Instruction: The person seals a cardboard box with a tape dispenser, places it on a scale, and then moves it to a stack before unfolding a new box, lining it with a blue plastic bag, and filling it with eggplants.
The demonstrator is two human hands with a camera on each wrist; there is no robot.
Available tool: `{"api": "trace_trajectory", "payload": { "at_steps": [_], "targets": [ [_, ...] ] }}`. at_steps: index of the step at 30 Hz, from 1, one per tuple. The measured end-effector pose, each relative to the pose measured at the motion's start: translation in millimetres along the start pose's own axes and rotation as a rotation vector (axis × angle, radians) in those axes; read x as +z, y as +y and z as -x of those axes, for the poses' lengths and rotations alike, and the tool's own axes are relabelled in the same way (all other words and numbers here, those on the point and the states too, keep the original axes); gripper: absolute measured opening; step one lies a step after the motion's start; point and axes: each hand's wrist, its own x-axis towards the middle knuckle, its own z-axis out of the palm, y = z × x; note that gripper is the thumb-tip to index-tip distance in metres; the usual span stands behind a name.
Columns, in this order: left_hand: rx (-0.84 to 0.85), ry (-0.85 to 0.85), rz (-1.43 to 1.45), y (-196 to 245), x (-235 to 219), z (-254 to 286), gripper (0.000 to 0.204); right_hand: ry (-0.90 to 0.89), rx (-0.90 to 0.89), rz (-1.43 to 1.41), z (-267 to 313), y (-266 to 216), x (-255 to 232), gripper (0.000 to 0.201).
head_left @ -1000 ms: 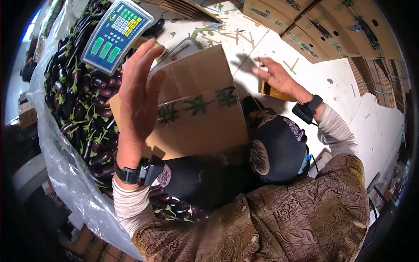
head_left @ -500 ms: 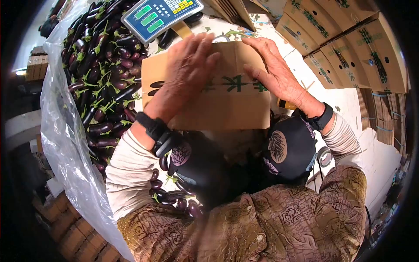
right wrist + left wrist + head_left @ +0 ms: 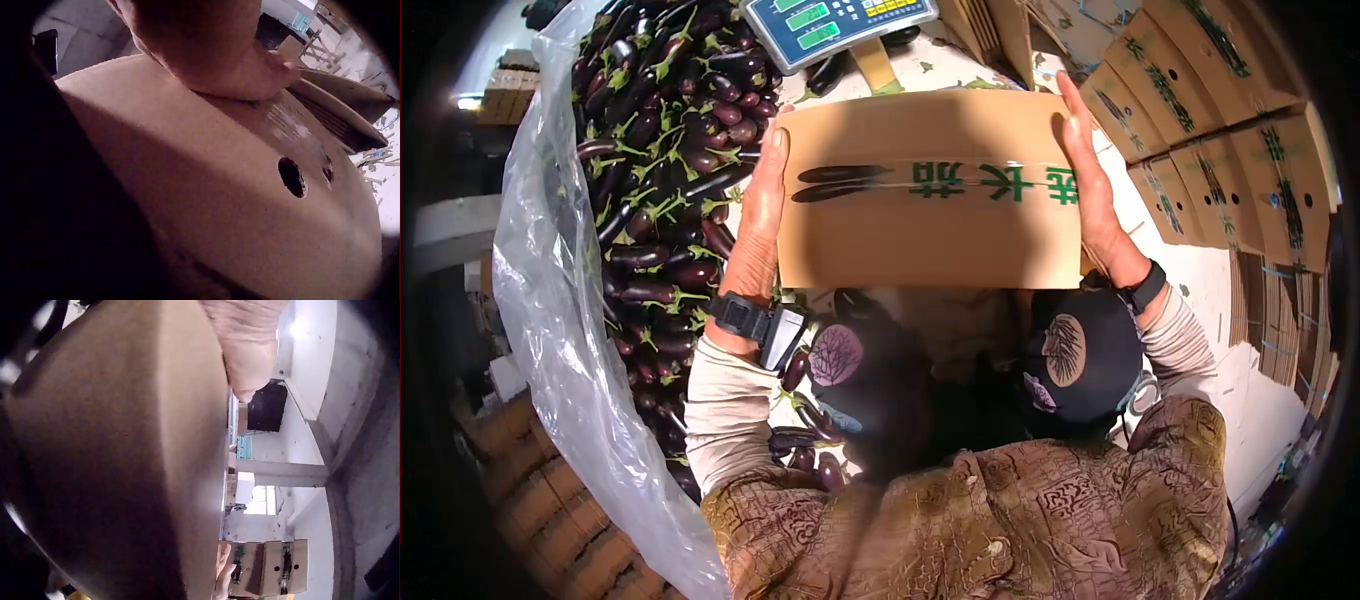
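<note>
A closed cardboard box [image 3: 940, 235] with green characters and two dark eggplant shapes printed on top stands before the person's knees. My left hand [image 3: 762, 205] lies along its left side, thumb pointing up by the top edge; the other fingers are hidden in the head view. On the opposite side my right hand [image 3: 1092, 180] presses with extended fingers, its thumb at the box's top edge. In the right wrist view, the right hand [image 3: 219, 56] lies against a box wall that has a round hole [image 3: 292, 177].
A heap of eggplants [image 3: 670, 150] spreads to the left, bordered by clear plastic sheeting [image 3: 550, 300]. The scale display [image 3: 830, 25] stands beyond the box. Upright printed boxes [image 3: 1200, 130] and flat cardboard stacks [image 3: 1270, 310] occupy the right.
Both hands, first raised apart, came over the box top and then moved out to its two sides. The box now sits straighter and higher in the head view, which has also shifted.
</note>
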Motion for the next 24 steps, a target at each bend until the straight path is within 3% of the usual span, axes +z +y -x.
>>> {"api": "trace_trajectory", "payload": {
  "at_steps": [1, 3, 5, 7, 8, 10, 14, 16, 18, 21, 22, 23, 24],
  "targets": [
    [-0.064, -0.03, 0.259, -8.5, 3.7, -1.5, 0.062, -0.006, 0.003, 0.002, -2.3, 5.3, -2.0, 0.065],
    [-0.104, 0.003, 0.364, 8.8, 19.7, 8.7, 0.057, 0.083, 0.213, -0.306, -5.2, 11.9, -0.7, 0.066],
    [-0.339, 0.072, 0.501, 17.8, 23.3, 14.5, 0.052, 0.057, 0.261, -0.393, -5.2, 4.9, 8.2, 0.068],
    [-0.307, 0.03, 0.562, -4.1, 16.8, 13.7, 0.051, 0.055, 0.289, -0.678, -7.3, 5.1, 11.4, 0.063],
    [-0.278, -0.013, 0.622, -18.6, 12.7, 11.7, 0.049, 0.056, 0.28, -0.674, -7.3, 27.1, 0.0, 0.063],
    [-0.293, -0.033, 0.728, -43.4, 9.5, 17.0, 0.051, 0.027, 0.446, -0.621, 5.3, 71.4, -28.1, 0.061],
    [-0.33, 0.088, 0.764, -69.8, -0.1, 22.6, 0.056, -0.086, 0.804, -0.462, 30.8, 121.5, -61.8, 0.058],
    [-0.276, 0.226, 0.638, -76.5, -12.4, 12.9, 0.059, -0.109, 0.836, -0.412, 23.6, 131.7, -68.4, 0.056],
    [-0.133, 0.356, 0.296, -54.6, -24.5, -2.8, 0.062, -0.118, 0.839, -0.371, 5.6, 135.8, -68.1, 0.055],
    [0.186, 0.331, -0.701, 16.1, -19.9, 6.2, 0.06, -0.152, 0.838, -0.332, -15.4, 138.6, -60.2, 0.053],
    [0.103, 0.277, -0.696, 8.0, -18.7, 6.2, 0.062, -0.163, 0.842, -0.327, -16.1, 138.9, -59.2, 0.052],
    [0.069, 0.11, -0.624, 9.8, -15.7, 8.9, 0.061, -0.175, 0.854, -0.327, -13.5, 139.7, -59.2, 0.051],
    [0.059, 0.106, -0.588, 9.7, -13.2, 12.2, 0.059, -0.195, 0.867, -0.326, -10.1, 141.8, -57.0, 0.051]
  ]
}}
